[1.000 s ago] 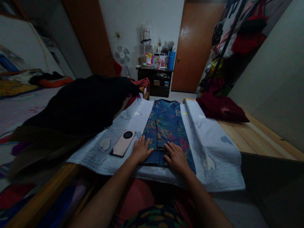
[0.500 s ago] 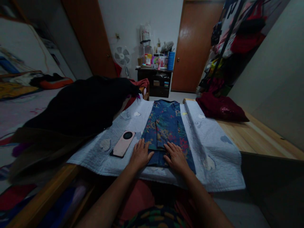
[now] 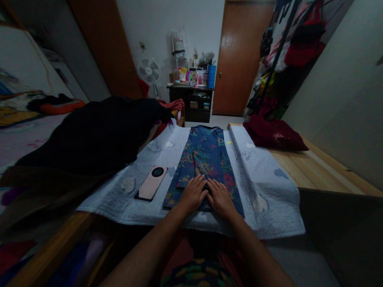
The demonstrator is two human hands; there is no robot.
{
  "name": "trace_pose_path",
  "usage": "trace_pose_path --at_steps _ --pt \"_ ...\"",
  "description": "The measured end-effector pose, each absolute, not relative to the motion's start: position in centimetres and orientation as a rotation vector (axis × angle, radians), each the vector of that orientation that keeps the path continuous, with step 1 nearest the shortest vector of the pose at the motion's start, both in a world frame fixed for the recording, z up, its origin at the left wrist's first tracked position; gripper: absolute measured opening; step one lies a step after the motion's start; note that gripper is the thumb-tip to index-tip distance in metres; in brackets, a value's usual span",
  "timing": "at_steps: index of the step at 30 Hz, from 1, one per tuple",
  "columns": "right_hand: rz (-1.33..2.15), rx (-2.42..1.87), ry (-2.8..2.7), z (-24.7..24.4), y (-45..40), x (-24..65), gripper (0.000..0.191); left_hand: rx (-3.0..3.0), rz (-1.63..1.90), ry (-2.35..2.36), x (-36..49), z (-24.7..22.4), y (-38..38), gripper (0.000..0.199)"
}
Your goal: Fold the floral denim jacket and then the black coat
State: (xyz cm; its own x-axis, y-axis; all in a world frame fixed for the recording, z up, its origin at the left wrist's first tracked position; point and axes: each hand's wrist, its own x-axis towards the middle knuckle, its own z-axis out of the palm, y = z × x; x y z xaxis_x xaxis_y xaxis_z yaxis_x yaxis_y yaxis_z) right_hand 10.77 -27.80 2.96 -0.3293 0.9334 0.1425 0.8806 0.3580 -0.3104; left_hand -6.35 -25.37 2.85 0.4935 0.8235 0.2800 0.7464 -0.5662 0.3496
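A dark blue garment with a floral print lies folded lengthwise on a pale quilted cloth. My left hand rests flat on its near part, fingers stretched forward and holding nothing. Beside it, my right hand also lies flat on the fabric with its fingers extended. The two hands nearly touch at the thumbs and fingertips. A pink phone with a round black camera ring lies face down on the cloth, left of the garment.
A large dark pile of clothes covers the left side. At the right, a folded maroon garment sits on a wooden board. Farther back stand a fan and a dark shelf holding several items.
My left hand has slid right across the garment toward my right hand. The garment's near left corner now shows, spread out farther left. The view has shifted slightly.
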Motion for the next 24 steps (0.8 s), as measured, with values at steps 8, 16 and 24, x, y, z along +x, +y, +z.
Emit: trace_pose_path --at_steps 8,16,24 --pt "0.222 -1.650 -2.279 2.6 -27.9 10.7 0.050 2.522 0.577 1.327 -6.7 1.6 -25.1 0.053" --pt "0.148 -1.817 -2.192 2.4 -27.7 10.6 0.051 2.522 0.509 1.337 -6.6 1.5 -24.9 0.064" --pt "0.156 -1.899 -2.218 2.4 -27.5 11.4 0.055 2.505 0.473 1.345 -6.6 1.7 -25.0 0.066"
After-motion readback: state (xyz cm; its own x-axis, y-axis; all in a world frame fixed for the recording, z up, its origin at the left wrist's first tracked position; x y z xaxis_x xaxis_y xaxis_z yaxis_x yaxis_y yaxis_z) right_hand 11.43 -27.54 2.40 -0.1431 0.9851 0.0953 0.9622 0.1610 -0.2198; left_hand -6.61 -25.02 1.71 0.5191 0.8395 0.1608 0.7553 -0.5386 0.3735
